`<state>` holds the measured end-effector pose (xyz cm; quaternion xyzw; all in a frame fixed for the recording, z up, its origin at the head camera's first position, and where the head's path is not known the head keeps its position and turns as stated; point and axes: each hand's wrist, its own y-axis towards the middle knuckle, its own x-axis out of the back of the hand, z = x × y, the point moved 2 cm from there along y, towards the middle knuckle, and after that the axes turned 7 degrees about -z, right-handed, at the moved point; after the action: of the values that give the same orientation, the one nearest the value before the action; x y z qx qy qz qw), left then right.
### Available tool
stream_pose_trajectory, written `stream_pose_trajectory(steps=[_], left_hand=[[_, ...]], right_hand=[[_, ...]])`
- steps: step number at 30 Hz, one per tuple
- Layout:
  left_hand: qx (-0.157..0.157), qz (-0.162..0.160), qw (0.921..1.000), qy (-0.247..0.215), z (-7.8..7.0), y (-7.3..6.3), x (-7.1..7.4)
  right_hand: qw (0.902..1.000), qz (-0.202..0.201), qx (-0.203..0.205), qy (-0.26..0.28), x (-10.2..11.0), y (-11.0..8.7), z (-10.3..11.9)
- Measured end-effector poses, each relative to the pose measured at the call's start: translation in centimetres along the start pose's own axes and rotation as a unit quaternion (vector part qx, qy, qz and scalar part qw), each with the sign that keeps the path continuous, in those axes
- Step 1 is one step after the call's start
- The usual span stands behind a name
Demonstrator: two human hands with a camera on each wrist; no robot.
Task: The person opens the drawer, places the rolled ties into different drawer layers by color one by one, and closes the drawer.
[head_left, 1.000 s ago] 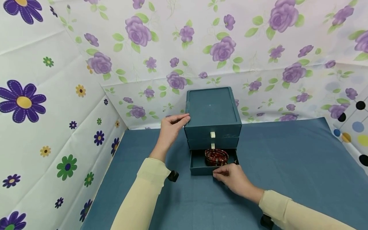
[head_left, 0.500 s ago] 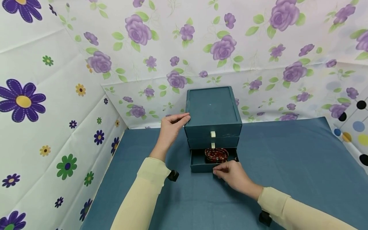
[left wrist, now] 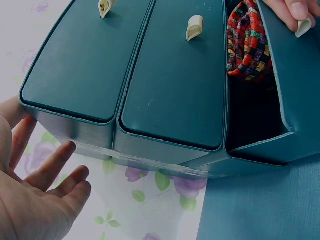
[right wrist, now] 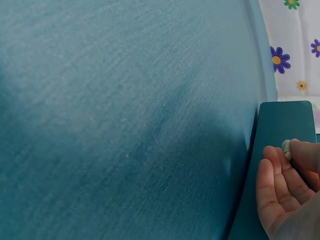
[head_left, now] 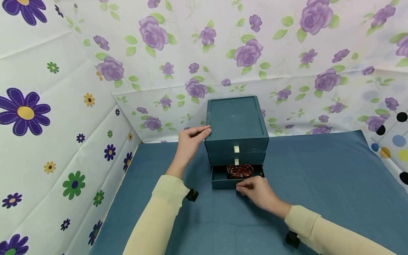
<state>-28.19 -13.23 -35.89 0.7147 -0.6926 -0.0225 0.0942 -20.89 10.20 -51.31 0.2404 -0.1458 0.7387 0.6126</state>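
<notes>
A dark teal drawer box [head_left: 234, 118] with three drawers stands against the back cloth. Its bottom drawer [head_left: 223, 185] is pulled partway out. Inside lies a coiled band with a colourful red pattern [head_left: 240, 171], also visible in the left wrist view. My right hand [head_left: 259, 193] pinches the cream pull tab [right wrist: 286, 149] of this drawer between thumb and fingers. At the box's upper left front corner, my left hand [head_left: 188, 143] touches the top and side with fairly straight fingers. In the left wrist view several of its fingers [left wrist: 52, 165] extend loosely beside the side wall.
The upper drawer [head_left: 220, 146] and middle drawer [head_left: 220, 158] are closed, each with a cream tab. Blue cloth [head_left: 318, 187] covers the table. Behind hangs a floral cloth [head_left: 178, 63], and another with bold flowers [head_left: 63, 141] hangs at the left.
The bottom drawer has slid a little farther into the box, and my right hand has moved inward with it. My left hand has stayed at the box corner.
</notes>
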Motion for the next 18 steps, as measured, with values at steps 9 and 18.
stream_pose_trajectory(steps=[9,18], left_hand=[[0.002,-0.002,1.0000,0.001,-0.05,0.02,0.01],[0.002,-0.003,1.0000,0.003,0.02,0.05,0.01]], right_hand=[[1.0000,-0.004,0.007,0.002,0.13,0.48,-0.21],[0.9999,-0.003,0.004,0.009,0.19,0.84,-0.18]])
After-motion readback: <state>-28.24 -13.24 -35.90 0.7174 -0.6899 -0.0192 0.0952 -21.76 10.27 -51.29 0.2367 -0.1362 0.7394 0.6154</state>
